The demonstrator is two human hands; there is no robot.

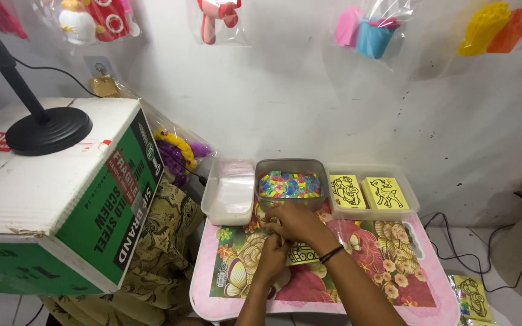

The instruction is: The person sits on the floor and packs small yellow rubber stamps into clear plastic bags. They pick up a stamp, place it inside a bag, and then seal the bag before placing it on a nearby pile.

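While both hands met over the small pink floral table (394,284), the left hand (271,258) and right hand (297,222) pinched a yellow picture card (302,253) together, just before the tub of coloured bits (289,184). Best done, I judged, by keeping the card flat and grip light. Fingertips and card edges were hidden; clear sleeve uncertain.

A small toy stall or home packing corner is suggested: bagged toys (367,27) are hung on the wall (285,90), and trays (373,196) of yellow picture cards are set on a low bench (430,284).
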